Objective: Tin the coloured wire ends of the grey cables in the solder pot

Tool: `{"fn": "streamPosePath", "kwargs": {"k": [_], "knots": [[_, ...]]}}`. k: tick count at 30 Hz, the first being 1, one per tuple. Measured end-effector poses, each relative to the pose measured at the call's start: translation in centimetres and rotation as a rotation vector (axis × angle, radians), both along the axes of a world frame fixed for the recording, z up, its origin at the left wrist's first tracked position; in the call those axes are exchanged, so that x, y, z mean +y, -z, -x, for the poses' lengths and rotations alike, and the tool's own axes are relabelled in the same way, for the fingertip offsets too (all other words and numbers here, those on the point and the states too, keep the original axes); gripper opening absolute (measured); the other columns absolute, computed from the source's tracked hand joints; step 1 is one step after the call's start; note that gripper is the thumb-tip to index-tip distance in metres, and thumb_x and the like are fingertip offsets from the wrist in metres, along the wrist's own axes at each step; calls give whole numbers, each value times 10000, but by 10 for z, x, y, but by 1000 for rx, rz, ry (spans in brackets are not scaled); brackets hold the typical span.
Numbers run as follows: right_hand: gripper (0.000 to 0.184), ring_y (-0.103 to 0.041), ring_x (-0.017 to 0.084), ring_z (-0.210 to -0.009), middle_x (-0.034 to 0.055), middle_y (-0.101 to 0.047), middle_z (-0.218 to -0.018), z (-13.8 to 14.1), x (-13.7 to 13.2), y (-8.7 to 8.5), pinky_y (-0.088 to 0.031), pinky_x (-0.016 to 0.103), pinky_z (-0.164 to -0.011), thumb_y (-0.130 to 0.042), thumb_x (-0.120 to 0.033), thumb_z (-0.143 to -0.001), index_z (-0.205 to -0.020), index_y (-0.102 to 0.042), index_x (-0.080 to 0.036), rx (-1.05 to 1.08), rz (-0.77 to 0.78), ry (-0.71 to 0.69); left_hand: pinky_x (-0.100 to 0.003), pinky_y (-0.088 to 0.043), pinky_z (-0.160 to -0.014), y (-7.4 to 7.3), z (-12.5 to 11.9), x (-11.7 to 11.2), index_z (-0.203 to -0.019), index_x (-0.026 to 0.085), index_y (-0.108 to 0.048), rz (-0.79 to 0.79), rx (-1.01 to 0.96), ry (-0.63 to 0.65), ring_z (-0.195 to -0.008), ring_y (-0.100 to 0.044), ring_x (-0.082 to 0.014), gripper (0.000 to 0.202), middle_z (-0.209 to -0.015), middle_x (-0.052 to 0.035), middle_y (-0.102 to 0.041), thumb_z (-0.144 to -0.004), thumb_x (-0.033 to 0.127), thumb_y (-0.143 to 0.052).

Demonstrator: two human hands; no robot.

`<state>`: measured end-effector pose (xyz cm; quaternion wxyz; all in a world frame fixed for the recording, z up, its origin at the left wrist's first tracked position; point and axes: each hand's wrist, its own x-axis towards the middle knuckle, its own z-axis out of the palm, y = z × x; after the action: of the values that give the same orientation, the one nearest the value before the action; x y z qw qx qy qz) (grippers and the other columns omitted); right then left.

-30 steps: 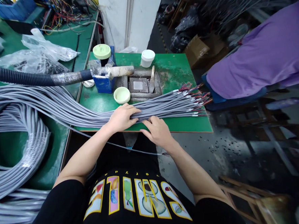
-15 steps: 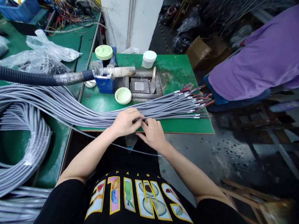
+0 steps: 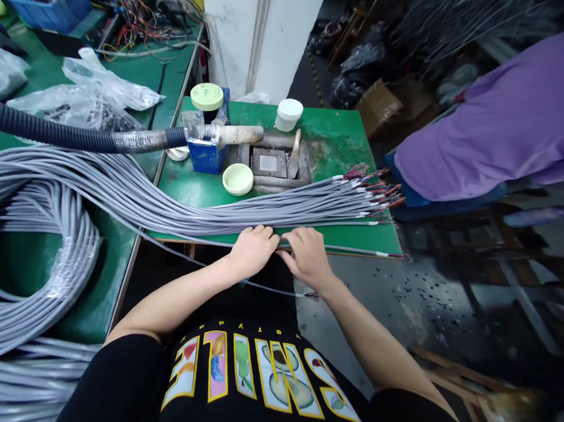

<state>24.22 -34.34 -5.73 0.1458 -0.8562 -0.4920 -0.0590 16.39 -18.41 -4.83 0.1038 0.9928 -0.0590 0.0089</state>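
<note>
My left hand (image 3: 254,251) is closed around a single grey cable (image 3: 354,250) at the front edge of the green table. Close beside it, my right hand (image 3: 307,253) pinches the same cable, whose stripped end lies out to the right. Behind both hands stretches a thick bundle of grey cables (image 3: 244,214), with white bands and thin coloured wires at the right ends. Below the hands, another loose grey cable (image 3: 272,288) hangs across my lap, its bare wire end to the right. My fingers hide the stretch of cable between them.
A black corrugated hose (image 3: 81,135) ends at a blue holder (image 3: 206,157). Behind the bundle are a small metal-framed pot (image 3: 270,163), a spatula (image 3: 294,156), a shallow pale dish (image 3: 238,179) and a white tub (image 3: 289,114). Coiled cables (image 3: 70,262) lie left; a person in purple (image 3: 491,122) is at right.
Both hands have shifted slightly right and toward me. One grey cable now lies apart from the bundle, along the table's front edge. The hanging cable's end has moved slightly right.
</note>
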Motion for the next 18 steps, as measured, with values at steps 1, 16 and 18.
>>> {"fn": "streamPosePath", "kwargs": {"k": [1,16,18], "knots": [[185,-495,251,-862,101,-601,-876,4,-9,-3,-365,389,-775,-534,-343,-876,-879,-620,-179,65,-105,36,-313,-450,-703,-1,-1,1,-938,149,-595,24,-3,2,-911,-547,-218,169,-935,-96,-591,-914,198,-435],[264,-235,57,-305,-125,-297,-397,-5,-31,-31,-284,187,-330,-554,-483,-856,-838,-548,-220,1173,-989,301,-257,-457,-738,-28,4,12,-1085,185,-600,494,150,235,-857,-602,-165,277,-941,-37,-641,-841,314,-624],[298,-255,53,-325,-109,-332,-419,5,-13,-26,-251,188,-324,-577,-498,-837,-825,-562,-201,1244,-723,251,-238,-454,-695,-33,-1,10,-1117,170,-608,756,72,127,-765,-582,-134,362,-909,-33,-640,-826,381,-643]]}}
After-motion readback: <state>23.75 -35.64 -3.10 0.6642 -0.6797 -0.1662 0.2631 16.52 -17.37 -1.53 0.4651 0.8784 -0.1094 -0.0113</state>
